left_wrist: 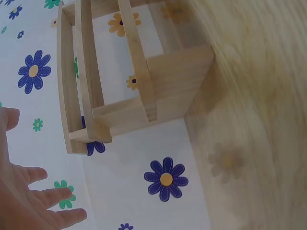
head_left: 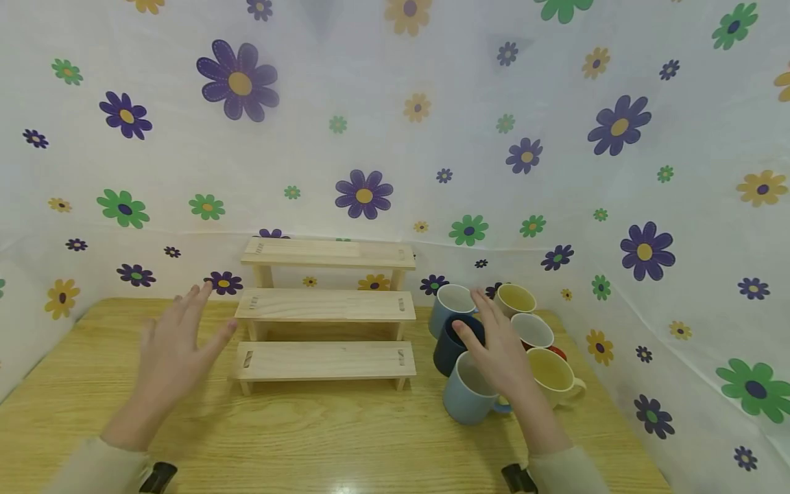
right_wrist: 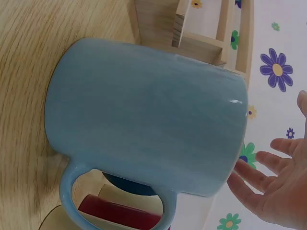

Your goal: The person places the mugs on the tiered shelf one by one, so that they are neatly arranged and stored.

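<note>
My left hand (head_left: 175, 346) is held up with fingers spread, to the left of a three-step wooden stand (head_left: 327, 360). In the left wrist view its fingers (left_wrist: 53, 196) are apart and hold nothing. Over the mugs on the right, my right hand (head_left: 503, 353) hovers with fingers extended and thumb apart. Closest to it are a front light blue mug (head_left: 464, 399) and a navy mug (head_left: 446, 353). The light blue mug (right_wrist: 144, 115) fills much of the right wrist view, its handle showing, with the hand beyond its rim.
Behind those mugs stands another light blue mug (head_left: 439, 319). A yellow mug (head_left: 517, 302), a red mug (head_left: 557, 351) with a white inside and a cream-yellow mug (head_left: 558, 391) form the right row. A flower-patterned sheet (head_left: 382, 130) hangs behind the wooden table (head_left: 308, 439).
</note>
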`<state>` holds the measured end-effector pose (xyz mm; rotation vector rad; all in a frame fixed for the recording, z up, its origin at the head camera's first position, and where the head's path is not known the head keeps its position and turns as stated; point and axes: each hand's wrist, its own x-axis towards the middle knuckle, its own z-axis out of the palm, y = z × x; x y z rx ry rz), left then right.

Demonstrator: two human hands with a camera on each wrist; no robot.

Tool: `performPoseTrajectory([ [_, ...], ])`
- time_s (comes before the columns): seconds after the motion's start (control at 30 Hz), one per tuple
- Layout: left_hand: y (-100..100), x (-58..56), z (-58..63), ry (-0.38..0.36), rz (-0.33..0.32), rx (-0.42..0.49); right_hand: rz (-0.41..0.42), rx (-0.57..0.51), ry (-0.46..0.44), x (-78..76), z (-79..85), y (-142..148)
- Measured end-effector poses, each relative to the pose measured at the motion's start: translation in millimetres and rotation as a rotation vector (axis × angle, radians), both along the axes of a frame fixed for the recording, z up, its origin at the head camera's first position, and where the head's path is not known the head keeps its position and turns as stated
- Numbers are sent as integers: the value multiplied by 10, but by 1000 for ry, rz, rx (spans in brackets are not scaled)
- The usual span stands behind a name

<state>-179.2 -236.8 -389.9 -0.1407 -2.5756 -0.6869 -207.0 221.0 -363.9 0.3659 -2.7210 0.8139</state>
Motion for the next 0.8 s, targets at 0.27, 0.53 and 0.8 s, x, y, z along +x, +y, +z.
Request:
performPoseTrajectory([
  [0.27,74,32,-108,-56,-110,197,-7,-106,-67,108,-56,74],
  [0.53,113,71,-177,-155,-161,398,4,-172,-62,205,-134,200],
  [0.8,153,82,-294,-249,-142,494,-38,-148,-55,352,-162,313],
])
